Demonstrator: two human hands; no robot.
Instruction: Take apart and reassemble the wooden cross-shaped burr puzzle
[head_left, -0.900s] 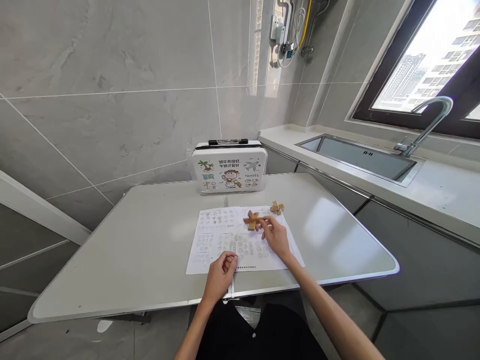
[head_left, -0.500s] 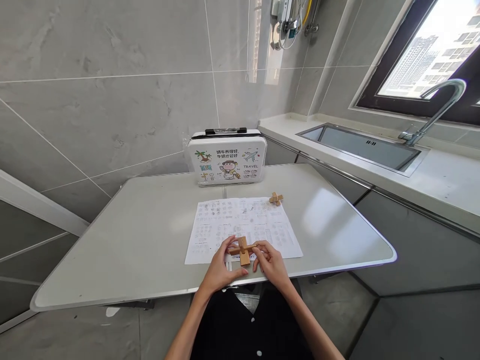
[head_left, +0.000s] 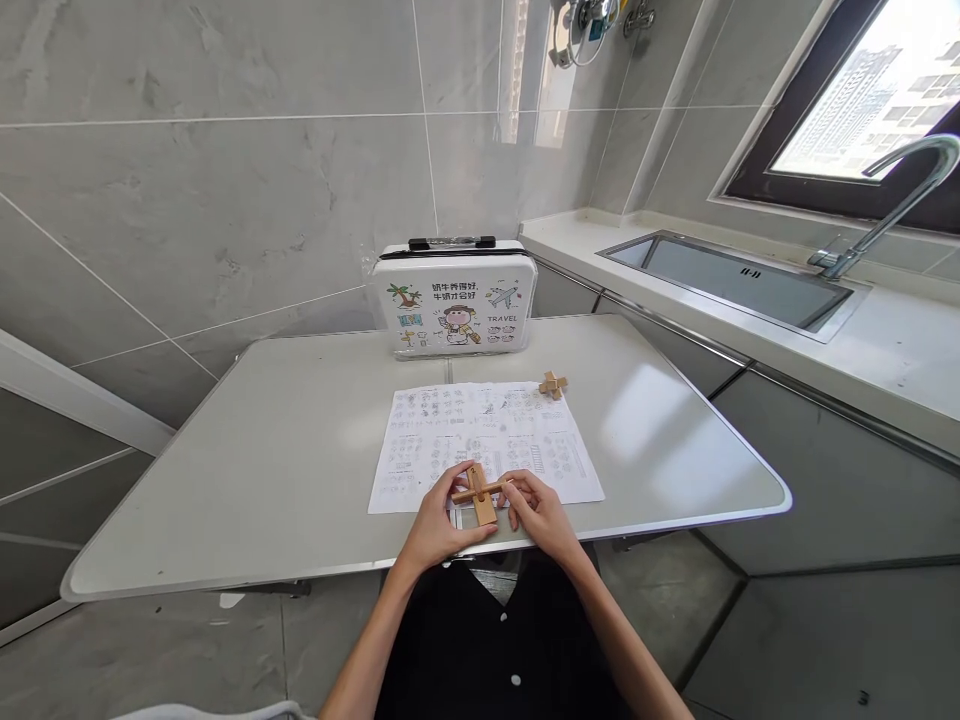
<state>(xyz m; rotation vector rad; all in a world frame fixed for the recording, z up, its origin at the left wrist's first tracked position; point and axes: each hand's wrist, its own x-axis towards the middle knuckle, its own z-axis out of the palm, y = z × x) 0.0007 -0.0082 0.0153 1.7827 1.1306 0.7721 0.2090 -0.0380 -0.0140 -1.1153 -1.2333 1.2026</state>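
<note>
A cross-shaped wooden puzzle [head_left: 477,492] is held between both hands over the near edge of a printed instruction sheet [head_left: 480,440]. My left hand [head_left: 439,522] grips its left side with fingers curled round it. My right hand [head_left: 537,512] pinches its right arm. A second small wooden puzzle [head_left: 553,384] lies at the sheet's far right corner, out of reach of both hands.
The sheet lies on a white folding table [head_left: 300,470]. A white illustrated case [head_left: 454,298] stands upright at the table's far edge against the tiled wall. To the right runs a counter with a steel sink [head_left: 731,280] and tap [head_left: 892,200] under a window.
My right hand carried the cross-shaped puzzle from the sheet's far part back to the near edge. My left hand came up and took hold of it too. The view tilted down slightly.
</note>
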